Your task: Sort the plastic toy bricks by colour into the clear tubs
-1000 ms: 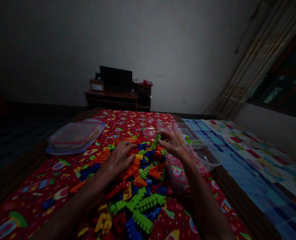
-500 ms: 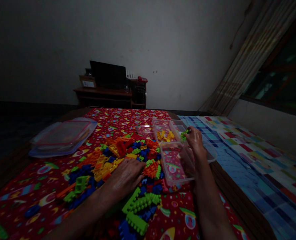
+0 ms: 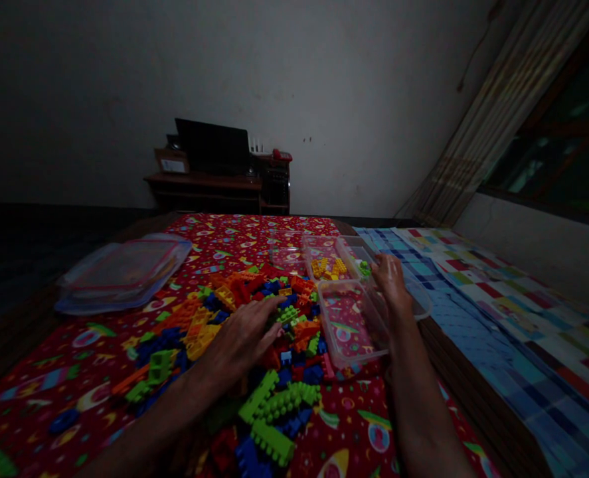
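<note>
1. Nearest, lime-green bricks (image 3: 274, 443) lie at the near side of a multicoloured brick pile (image 3: 197, 325) on a red patterned cloth (image 3: 99, 358).
2. The left hand (image 3: 247, 332) is over the pile, thumb and fingers spread wide.
3. Right of the pile: a clear container (image 3: 348, 362).
4. Beyond it, the right hand (image 3: 390, 279) is beside small green bricks (image 3: 364, 267) in another tub (image 3: 358, 249); its grip I cannot tell.
5. Yellow bricks (image 3: 329, 269) fill part of a neighbouring tub; lids (image 3: 125, 271) are stacked left.
6. Farthest, a dark monitor (image 3: 212, 149).

Dim overall | far wall (image 3: 324, 86) grey, darkening toward corners | left floor (image 3: 10, 265) in deep shadow | faint sheen on right hand (image 3: 390, 281) | right curtain (image 3: 493, 109) leans, wide-angle stretch
</note>
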The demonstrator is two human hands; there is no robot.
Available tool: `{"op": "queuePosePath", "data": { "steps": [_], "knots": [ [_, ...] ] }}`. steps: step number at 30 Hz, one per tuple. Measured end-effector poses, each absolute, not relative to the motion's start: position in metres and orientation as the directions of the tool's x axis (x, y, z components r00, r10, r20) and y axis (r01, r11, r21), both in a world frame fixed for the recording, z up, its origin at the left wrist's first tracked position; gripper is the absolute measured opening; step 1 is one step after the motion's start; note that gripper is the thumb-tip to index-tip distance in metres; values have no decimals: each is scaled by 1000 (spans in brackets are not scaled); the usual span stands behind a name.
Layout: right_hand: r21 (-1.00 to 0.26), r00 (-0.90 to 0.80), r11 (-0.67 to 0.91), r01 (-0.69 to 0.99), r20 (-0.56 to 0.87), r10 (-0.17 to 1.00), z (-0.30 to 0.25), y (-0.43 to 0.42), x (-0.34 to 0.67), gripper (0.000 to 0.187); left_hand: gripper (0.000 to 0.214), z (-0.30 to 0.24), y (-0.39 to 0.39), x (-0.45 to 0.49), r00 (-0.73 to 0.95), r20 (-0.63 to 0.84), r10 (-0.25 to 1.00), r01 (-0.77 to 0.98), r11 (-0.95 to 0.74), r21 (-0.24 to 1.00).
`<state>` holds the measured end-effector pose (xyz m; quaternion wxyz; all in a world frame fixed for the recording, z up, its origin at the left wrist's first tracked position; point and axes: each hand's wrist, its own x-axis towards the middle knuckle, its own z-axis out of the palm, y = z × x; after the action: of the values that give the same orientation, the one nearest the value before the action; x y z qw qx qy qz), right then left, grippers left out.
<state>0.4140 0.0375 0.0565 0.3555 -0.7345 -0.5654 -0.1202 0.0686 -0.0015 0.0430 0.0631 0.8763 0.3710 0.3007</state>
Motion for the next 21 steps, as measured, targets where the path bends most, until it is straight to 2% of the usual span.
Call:
{"op": "queuePosePath", "data": {
  "steps": [3,6,8,10,12,14,16,19,21],
  "knots": [
    [-430,358,-110,896,554,752,76,42,405,31,39,61,-3,71,467,510,723,609,-680,407],
    [-495,243,41,868,496,834,101,38,386,27,41,74,-5,73,389,480,787,571,-614,545],
    [-604,119,168,779,406,906,115,30,367,25,44,76,-3,73,348,436,830,518,-557,648],
    [-724,-77,282,629,303,950,123,22,343,27,48,74,-1,72,316,378,870,439,-487,755],
    [-790,-324,366,492,224,919,125,14,318,32,53,71,3,72,297,306,904,340,-400,851],
    [-776,-500,438,454,185,846,122,9,296,36,57,69,6,72,296,237,925,260,-317,912],
    [-702,-560,508,499,186,807,119,7,280,33,58,70,8,71,307,201,930,221,-275,936],
    [-600,-549,553,578,216,807,117,8,273,21,53,73,10,69,299,231,926,248,-309,918],
    [-540,-487,546,640,265,833,117,12,280,21,45,77,11,66,270,280,921,352,-365,862]
  ]
}}
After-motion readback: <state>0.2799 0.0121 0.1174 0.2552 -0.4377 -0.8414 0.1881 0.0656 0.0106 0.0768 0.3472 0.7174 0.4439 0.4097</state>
